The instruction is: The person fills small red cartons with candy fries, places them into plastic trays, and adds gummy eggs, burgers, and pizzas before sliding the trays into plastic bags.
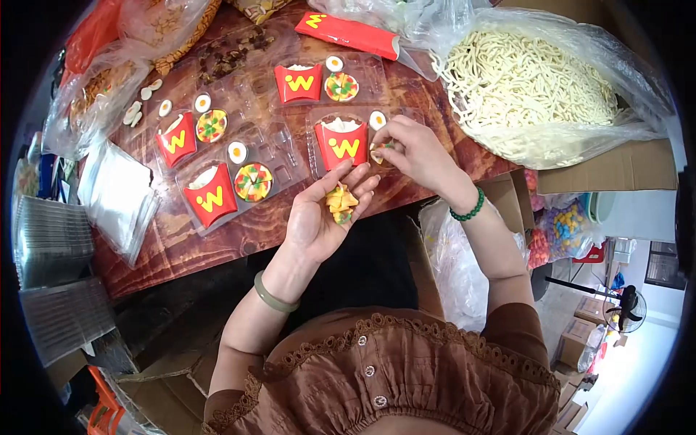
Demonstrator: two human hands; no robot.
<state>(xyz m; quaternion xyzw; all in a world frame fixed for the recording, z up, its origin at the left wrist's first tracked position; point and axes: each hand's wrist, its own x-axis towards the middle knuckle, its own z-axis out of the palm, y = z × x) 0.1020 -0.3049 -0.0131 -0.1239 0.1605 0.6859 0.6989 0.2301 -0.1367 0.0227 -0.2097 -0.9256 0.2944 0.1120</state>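
Observation:
My left hand (322,217) is palm up at the table's front edge, cupping several small yellow-orange wedge pieces (341,201). My right hand (409,154) pinches a small wedge piece (384,149) over the clear tray at the right, just below a small fried-egg piece (378,120). Beside it in that tray lies a red fries box (341,143) with a yellow mark. Other trays hold a red box (210,196) with a round pizza (253,182) and egg (237,152), a red box (175,140) with a pizza (212,126), and a red box (298,83) with a pizza (341,86).
A big plastic bag of pale strands (536,80) lies at the right back. A flat red packet (348,35) is at the back. Clear bags (116,196) and stacked clear trays (52,239) stand at the left. An open carton with plastic (457,261) is below the table's right edge.

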